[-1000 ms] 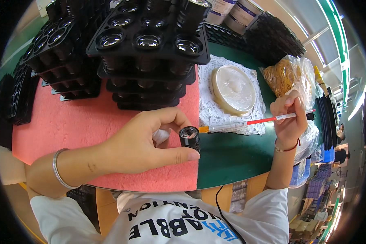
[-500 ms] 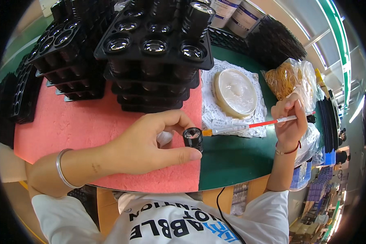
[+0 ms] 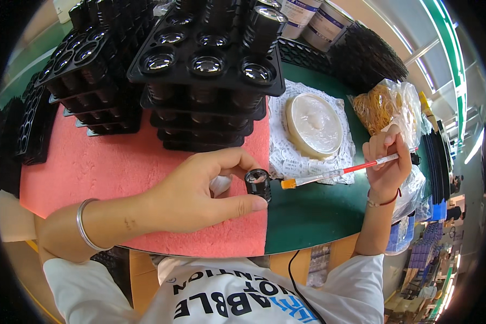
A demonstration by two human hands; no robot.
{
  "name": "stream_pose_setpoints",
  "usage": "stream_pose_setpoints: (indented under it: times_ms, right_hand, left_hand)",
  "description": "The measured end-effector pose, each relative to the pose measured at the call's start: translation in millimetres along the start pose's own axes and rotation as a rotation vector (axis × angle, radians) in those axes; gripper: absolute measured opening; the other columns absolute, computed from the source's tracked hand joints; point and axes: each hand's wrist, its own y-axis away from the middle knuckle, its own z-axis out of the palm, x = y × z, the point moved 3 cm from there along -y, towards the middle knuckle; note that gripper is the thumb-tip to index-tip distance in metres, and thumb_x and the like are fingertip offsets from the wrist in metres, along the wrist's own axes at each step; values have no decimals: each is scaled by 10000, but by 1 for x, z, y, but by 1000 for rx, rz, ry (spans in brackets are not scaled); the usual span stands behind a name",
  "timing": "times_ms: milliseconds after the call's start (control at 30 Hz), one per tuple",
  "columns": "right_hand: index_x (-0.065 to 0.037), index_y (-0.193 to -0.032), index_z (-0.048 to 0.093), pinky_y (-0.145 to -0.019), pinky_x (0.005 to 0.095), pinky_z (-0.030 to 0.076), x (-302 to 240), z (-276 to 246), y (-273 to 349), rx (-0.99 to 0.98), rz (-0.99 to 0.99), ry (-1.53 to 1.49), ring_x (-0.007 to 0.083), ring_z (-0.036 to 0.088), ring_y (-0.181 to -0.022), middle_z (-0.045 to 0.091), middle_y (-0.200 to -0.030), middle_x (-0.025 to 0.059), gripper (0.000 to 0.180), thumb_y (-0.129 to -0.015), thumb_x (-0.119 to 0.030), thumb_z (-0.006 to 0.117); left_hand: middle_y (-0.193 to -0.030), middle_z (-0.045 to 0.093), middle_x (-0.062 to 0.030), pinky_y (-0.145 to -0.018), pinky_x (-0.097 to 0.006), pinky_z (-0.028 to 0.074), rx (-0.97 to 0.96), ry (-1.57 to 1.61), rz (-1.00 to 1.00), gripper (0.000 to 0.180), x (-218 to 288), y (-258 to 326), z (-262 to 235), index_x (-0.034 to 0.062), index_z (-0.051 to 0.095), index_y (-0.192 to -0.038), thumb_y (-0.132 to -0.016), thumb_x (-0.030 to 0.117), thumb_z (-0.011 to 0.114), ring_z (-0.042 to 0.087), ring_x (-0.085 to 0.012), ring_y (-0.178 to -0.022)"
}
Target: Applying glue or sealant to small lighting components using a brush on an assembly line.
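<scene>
My left hand [image 3: 205, 189] is closed on a small black lens barrel [image 3: 258, 185], its glass end facing up, over the edge of the pink foam mat [image 3: 146, 156]. Something whitish shows under the curled fingers. A paintbrush [image 3: 335, 172] with a red and clear handle is pinched in my right hand [image 3: 387, 156]. Its yellow bristles point left, just to the right of the barrel and apart from it. Beyond the brush, a round shallow dish [image 3: 314, 125] with whitish, glossy contents sits on printed white paper [image 3: 281, 146].
Stacked black trays [image 3: 210, 81] of lenses stand at the back centre, with another tray stack [image 3: 94, 81] to their left. White tins [image 3: 324, 24] and black netting [image 3: 367, 54] lie at the back right. A bag of rubber bands [image 3: 386, 108] is beyond my right hand.
The brush tip has swung away from the barrel, slightly right and toward me, and the handle tilts more. My left hand and the barrel have hardly moved.
</scene>
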Motion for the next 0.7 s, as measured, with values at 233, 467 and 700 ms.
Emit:
stream_pose_setpoints:
  times_ms: [233, 467, 700]
  right_hand:
    - [-61, -783, 449, -446, 250, 284, 0, -1, 1, -2, 13, -58, 99, 380, -433, 433, -544, 28, 242, -908, -239, 345]
    - [-67, -769, 431, -425, 245, 271, 0, -3, 1, 2, 4, -56, 98, 370, -405, 420, -516, 23, 242, -909, -245, 347]
    - [-65, -747, 443, -416, 239, 272, -2, -4, -1, 52, -14, -93, 100, 359, -390, 419, -502, 27, 251, -908, -238, 359]
  left_hand:
    - [-847, 515, 44, -542, -138, 334, 25, 19, -42, 246, 5, 4, 0, 49, 510, -979, -778, 75, 648, 402, 23, -651]
    - [-807, 534, 61, -491, -156, 289, 21, -114, 49, 246, 7, 5, 1, 64, 531, -959, -771, 143, 670, 346, 8, -579]
    - [-645, 524, 37, -436, -193, 285, 10, -448, 297, 320, 24, 18, 8, 79, 555, -970, -719, 191, 720, 385, -34, -479]
